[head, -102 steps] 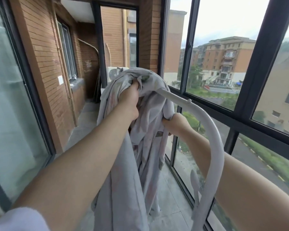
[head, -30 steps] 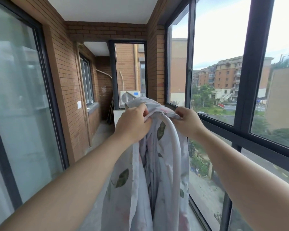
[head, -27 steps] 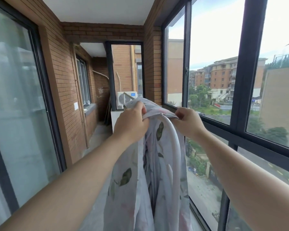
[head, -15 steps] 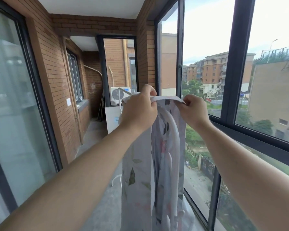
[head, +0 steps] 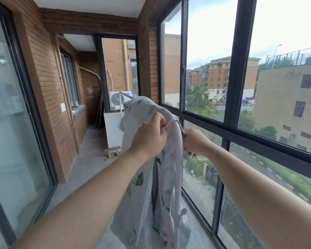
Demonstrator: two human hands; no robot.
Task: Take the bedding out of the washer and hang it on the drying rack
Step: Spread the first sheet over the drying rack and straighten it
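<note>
A pale grey sheet with a leaf print (head: 142, 112) hangs over the top of the white drying rack (head: 123, 95), which it almost wholly covers; only a thin white bar shows at the far end. The cloth falls in long folds to the floor. My left hand (head: 149, 135) grips a bunch of the sheet near its top edge. My right hand (head: 192, 141) pinches the sheet's hem just to the right, close to the window. The washer is not in view.
A narrow brick balcony runs ahead. Dark-framed windows (head: 228, 139) line the right side, sliding glass doors (head: 16, 123) the left. A white appliance (head: 113, 128) with an air-conditioner unit (head: 117, 102) behind it and a small wooden stool (head: 112, 151) stand at the far end.
The sheet has been drawn further along and over the rack, and it lies lower in view. Both hands have come down and toward me while keeping hold of the cloth.
</note>
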